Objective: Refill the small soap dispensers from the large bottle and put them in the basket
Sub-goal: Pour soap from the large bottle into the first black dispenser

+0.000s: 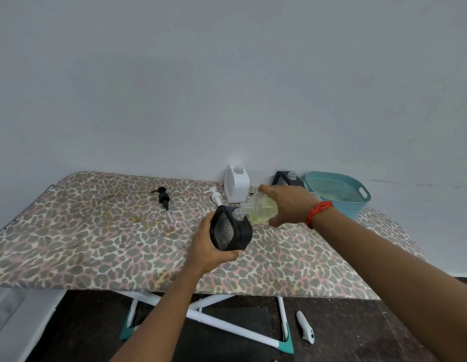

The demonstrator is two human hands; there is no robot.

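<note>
My left hand [206, 246] grips a black soap dispenser [231, 231] with a clear ribbed window, pump off, held tilted above the board. My right hand [287, 205] holds the large clear bottle [261, 209] of yellow-green soap on its side, its mouth touching the black dispenser's neck. A white dispenser [237, 185] stands uncapped by the wall. A second black dispenser [286, 178] stands open behind my right hand. The teal basket [358, 197] sits at the far right of the board.
The leopard-print ironing board [96, 244] stands against a grey wall. A black pump head [163, 198] lies at centre left and a white pump head [215, 197] lies near the white dispenser. A white object [305, 326] lies on the dark floor below.
</note>
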